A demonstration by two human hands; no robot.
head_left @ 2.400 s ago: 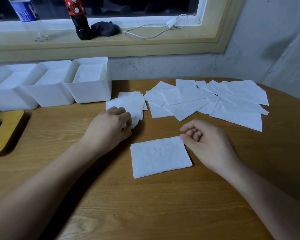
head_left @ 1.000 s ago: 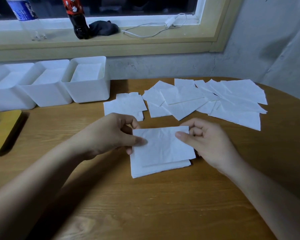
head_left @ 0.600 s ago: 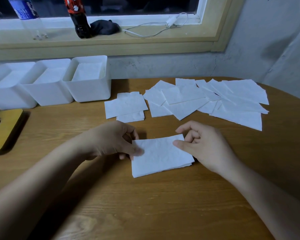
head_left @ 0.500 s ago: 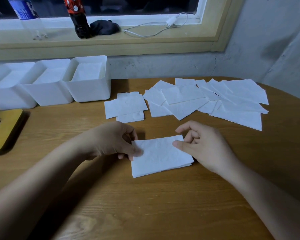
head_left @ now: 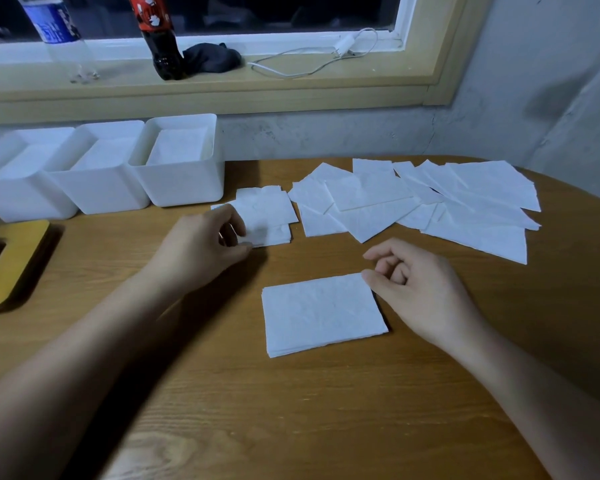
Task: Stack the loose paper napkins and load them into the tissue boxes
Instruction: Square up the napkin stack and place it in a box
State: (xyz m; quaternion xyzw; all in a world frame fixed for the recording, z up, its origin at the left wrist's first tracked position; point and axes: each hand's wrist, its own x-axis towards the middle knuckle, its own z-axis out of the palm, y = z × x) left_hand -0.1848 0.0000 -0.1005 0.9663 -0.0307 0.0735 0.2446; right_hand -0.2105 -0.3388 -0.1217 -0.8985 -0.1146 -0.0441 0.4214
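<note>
A squared stack of white napkins (head_left: 323, 313) lies on the wooden table (head_left: 291, 410) in front of me. My right hand (head_left: 416, 292) rests beside its far right corner, thumb tip touching the stack, fingers loosely curled and holding nothing. My left hand (head_left: 201, 247) reaches to a small pile of loose napkins (head_left: 271, 213) and pinches the left edge of one between thumb and fingers. Several more loose napkins (head_left: 465, 202) lie spread across the far right of the table. Three white tissue boxes (head_left: 181, 188) stand in a row at the far left, with napkins inside.
A yellow wooden lid with a slot (head_left: 11, 265) lies at the left table edge. On the window sill behind stand a cola bottle (head_left: 160, 39) and a clear bottle (head_left: 59, 36), beside a dark cloth (head_left: 212, 58) and a white cable (head_left: 309, 60).
Both hands laid a napkin onto the stack. My left hand then let go and moved up and left to the small pile by the boxes; my right hand stayed by the stack.
</note>
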